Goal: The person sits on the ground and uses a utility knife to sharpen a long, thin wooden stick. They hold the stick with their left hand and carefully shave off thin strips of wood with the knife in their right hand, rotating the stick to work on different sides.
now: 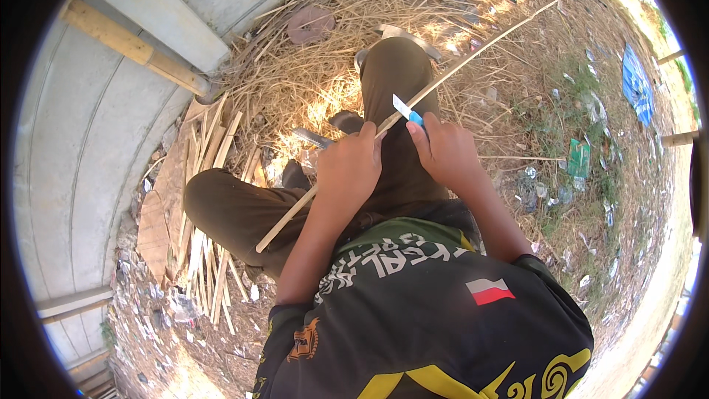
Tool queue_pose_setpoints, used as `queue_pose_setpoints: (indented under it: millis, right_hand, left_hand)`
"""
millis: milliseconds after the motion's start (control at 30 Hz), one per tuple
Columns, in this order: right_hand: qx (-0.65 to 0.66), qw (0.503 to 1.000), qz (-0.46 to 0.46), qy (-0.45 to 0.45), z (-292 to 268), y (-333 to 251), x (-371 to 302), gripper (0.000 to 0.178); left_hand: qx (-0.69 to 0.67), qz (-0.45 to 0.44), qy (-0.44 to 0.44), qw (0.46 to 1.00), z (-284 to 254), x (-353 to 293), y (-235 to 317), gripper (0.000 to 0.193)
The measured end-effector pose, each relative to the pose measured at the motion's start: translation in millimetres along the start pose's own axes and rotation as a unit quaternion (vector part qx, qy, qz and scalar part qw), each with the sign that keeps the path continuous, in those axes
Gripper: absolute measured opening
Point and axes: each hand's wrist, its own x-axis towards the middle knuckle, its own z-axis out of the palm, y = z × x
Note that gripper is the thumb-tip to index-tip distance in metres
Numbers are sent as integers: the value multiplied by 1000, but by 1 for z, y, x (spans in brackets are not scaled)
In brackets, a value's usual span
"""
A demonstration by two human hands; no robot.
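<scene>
A long, thin bamboo strip [476,52] runs slantwise across my lap, from beside my left thigh up to the far right. My left hand [350,162] is closed around its middle, over my legs. My right hand [452,149] grips a blue-handled utility knife [413,114]. The knife's pale blade lies against the strip, just beyond my left hand and above my right knee. Most of the knife's handle is hidden in my fist. A grey metal blade-like tool [312,137] shows between my legs, partly covered by my left hand.
Split bamboo strips [210,273] lie in a pile on brown cardboard [153,233] at my left. Shavings [340,0] cover the ground ahead. A pale panel wall [74,148] with a bamboo pole [136,48] stands left. Blue plastic [636,85] and green litter [578,159] lie right.
</scene>
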Motion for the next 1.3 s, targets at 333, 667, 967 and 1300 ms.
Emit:
queue_pose_setpoints:
  millis: [333,667,967,1300]
  right_hand:
    - [-16,998,43,31,6,-5,1,45]
    - [-36,997,67,27,9,-14,2,46]
    - [-31,996,64,46,13,-8,2,47]
    - [-1,995,99,-1,4,-20,2,44]
  left_hand:
    - [39,6,-1,999,-6,-3,-1,27]
    - [41,-17,-17,999,-22,-31,-18,21]
    - [46,-88,-43,994,-48,-68,-32,21]
    - [31,-169,-34,985,-88,-104,-26,23]
